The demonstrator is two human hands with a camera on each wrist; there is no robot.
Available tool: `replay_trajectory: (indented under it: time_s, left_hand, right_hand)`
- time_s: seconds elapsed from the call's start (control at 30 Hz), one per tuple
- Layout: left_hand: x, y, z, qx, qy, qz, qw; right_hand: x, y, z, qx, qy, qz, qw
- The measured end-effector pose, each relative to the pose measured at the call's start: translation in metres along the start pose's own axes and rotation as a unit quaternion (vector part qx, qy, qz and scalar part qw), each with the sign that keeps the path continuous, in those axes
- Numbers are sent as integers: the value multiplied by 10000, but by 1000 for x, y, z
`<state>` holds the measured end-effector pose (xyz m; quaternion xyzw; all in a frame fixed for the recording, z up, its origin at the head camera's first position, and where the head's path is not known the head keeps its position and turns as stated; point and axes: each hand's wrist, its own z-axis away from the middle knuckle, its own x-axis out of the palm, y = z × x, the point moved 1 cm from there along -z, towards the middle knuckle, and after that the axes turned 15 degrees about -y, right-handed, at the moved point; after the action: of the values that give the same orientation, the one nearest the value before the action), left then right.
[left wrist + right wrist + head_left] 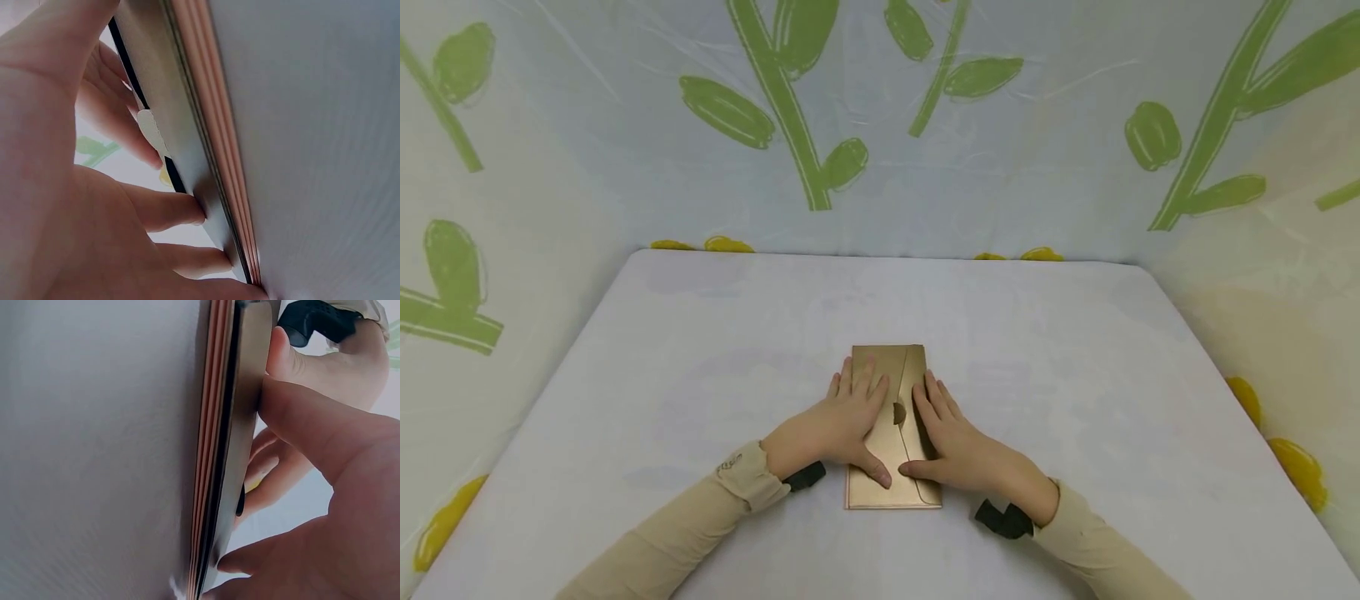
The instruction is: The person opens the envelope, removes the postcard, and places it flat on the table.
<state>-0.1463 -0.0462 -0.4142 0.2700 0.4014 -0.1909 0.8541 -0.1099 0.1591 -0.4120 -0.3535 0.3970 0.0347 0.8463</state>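
Note:
A flat, oblong gold case (889, 440) with an overlapping flap lies on the table, its long sides pointing away from me. Near the middle of the flap line sits a dark half-round tab (899, 414). My left hand (841, 427) rests spread on the case's left part, fingers straight, thumb out toward the near end. On the right side, my right hand (961, 450) touches the flap with extended fingers, its thumb reaching toward the other thumb. Stacked pinkish layers (215, 119) show along the case's edge in the left wrist view, and similar layers (205, 437) in the right wrist view.
The case lies on a white-covered table (737, 333) with rounded far corners. Behind and beside it hang pale sheets (1037, 158) printed with green stems and leaves. Dark bands with small black devices (1002, 518) sit at both wrists, below beige sleeves.

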Motion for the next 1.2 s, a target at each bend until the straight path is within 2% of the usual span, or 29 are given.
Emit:
replay_trajectory:
  time_s: [0.5,0.63,0.73,0.83,1.0,1.1,1.2]
  left_hand:
    - [1,-2,-3,2,-27,-101,9999]
    - [2,-2,-3,0,-68,-112,9999]
    - [2,-2,-3,-7,-73,-79,9999]
    - [1,-2,-1,-6,-34,-26,10000]
    - [-1,-1,0,21,31,-35,10000]
    - [-1,-1,0,25,15,-59,10000]
    - [-1,-1,0,7,-6,-71,10000]
  right_hand:
    - [-3,-2,2,-40,-185,-8,9998]
    - [-5,-2,5,-23,-333,-151,9993]
    - [-11,-3,9,-100,-271,-292,9992]
    - [-19,-3,14,-332,-10,-167,9993]
    - [-34,1,23,-564,495,441,9962]
    - [-39,7,24,-418,474,627,9960]
    - [-42,14,22,-239,248,654,9973]
